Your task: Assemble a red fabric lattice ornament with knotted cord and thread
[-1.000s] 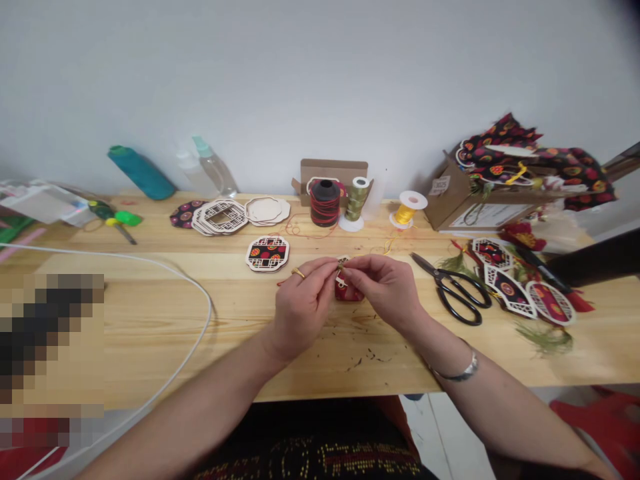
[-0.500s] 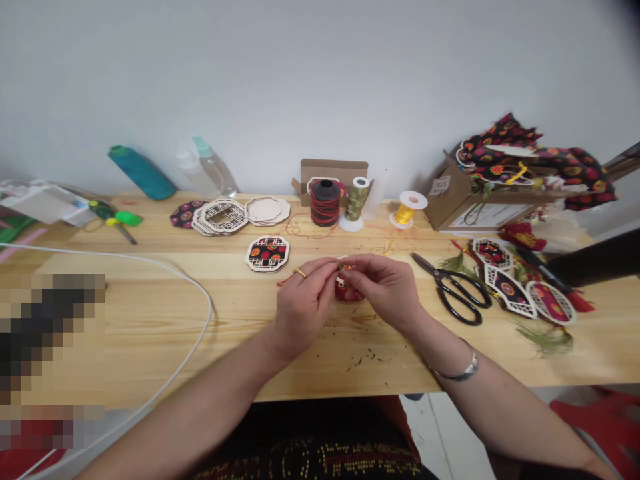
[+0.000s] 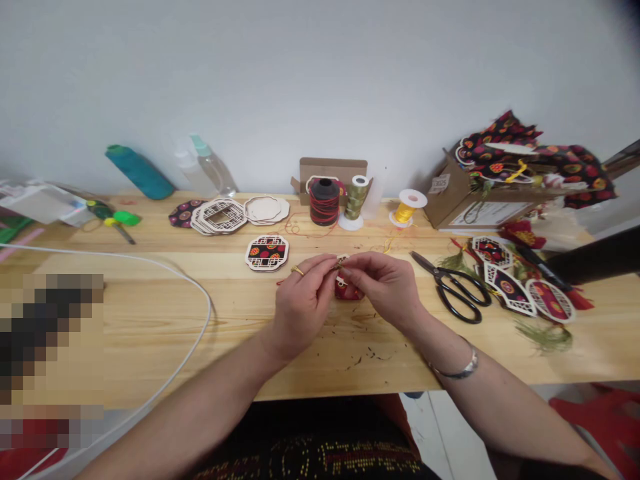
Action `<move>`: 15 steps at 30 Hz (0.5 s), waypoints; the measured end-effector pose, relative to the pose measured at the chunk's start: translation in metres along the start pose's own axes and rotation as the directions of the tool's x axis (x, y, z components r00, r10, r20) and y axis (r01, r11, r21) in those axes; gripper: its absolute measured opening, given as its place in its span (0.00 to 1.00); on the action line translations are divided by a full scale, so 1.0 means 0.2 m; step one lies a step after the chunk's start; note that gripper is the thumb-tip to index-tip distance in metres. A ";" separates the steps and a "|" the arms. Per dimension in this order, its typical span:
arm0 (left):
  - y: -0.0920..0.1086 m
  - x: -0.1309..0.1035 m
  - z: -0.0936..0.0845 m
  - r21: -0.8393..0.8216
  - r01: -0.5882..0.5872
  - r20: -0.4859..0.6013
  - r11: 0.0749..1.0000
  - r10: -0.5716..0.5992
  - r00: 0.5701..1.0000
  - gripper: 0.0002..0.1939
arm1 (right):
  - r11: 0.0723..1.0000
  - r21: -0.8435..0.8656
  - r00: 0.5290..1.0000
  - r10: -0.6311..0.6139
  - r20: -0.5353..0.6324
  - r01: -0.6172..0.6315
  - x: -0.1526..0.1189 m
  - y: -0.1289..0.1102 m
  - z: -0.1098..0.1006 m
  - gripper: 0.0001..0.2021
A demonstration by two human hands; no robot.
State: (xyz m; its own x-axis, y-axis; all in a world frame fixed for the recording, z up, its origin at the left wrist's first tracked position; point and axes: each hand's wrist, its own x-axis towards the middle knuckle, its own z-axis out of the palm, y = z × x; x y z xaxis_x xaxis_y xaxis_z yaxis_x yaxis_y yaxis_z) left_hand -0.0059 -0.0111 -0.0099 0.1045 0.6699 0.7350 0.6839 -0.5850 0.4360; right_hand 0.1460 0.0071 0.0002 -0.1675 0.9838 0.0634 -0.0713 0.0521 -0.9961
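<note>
My left hand and my right hand meet over the middle of the wooden table, fingertips pinched close together. Between them is a small red ornament with a white edge, partly hidden by the fingers. Both hands pinch a thin cord at its top; the cord's details are too small to tell. A bit of red cord shows beside my left hand. Left of the hands, a white-framed patterned piece lies flat. Black-handled scissors lie to the right of my right hand.
Along the wall stand a red-and-black thread spool, a green spool, a yellow spool and a teal cone. A cardboard box holds patterned cloth. Framed ornaments lie at right. A white cable curves at left.
The hands stay together over the red ornament, with only slight shifts at the fingertips. The whole view has moved very slightly.
</note>
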 end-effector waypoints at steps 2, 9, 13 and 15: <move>0.00 0.00 0.00 -0.005 0.010 -0.005 1.000 -0.010 1.000 0.10 | 1.000 0.004 1.000 0.009 -0.006 -0.009 0.00 0.00 0.00 0.11; 0.01 0.00 0.00 -0.033 0.022 -0.027 0.999 -0.023 0.999 0.08 | 1.000 0.019 1.000 0.021 -0.015 -0.020 0.00 -0.01 0.00 0.11; 0.01 0.01 0.00 -0.020 0.025 -0.034 0.999 -0.025 0.999 0.07 | 1.000 0.023 1.000 0.020 -0.013 -0.020 0.00 -0.01 0.00 0.11; 0.01 0.01 0.00 -0.007 0.035 -0.030 0.999 -0.035 0.999 0.06 | 0.999 0.035 1.000 0.014 -0.008 -0.013 0.00 -0.01 0.00 0.11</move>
State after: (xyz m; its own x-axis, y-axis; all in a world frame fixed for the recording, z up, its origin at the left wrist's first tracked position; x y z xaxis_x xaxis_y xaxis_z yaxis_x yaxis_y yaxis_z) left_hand -0.0042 -0.0117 -0.0074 0.0591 0.6761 0.7344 0.6822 -0.5645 0.4647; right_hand 0.1458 0.0074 0.0018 -0.1601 0.9859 0.0493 -0.1039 0.0328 -0.9940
